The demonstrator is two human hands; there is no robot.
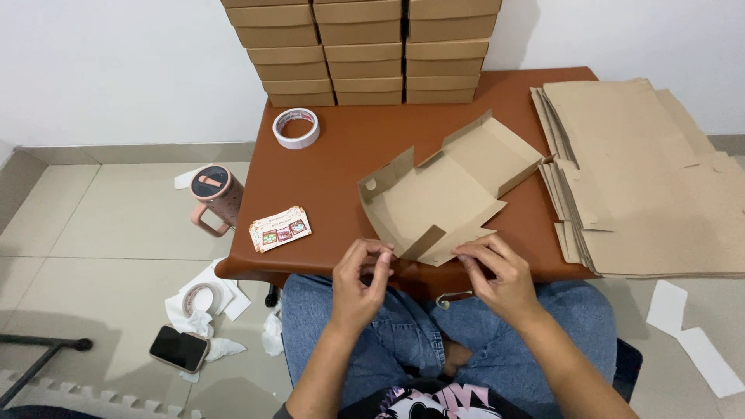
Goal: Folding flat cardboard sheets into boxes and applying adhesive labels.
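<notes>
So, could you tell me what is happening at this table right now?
A seated person is working on a half-folded cardboard box lying on the brown table. The right hand pinches a flap at the box's near edge, while the left hand hovers just beside it with fingers curled. Flat box blanks are stacked to the right, finished boxes are piled against the wall, and a tape roll sits near them.

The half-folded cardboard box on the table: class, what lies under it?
The half-folded box rests on the brown table. Its near edge overhangs a lap in jeans. Whatever sits on the tabletop beneath it is covered.
</notes>
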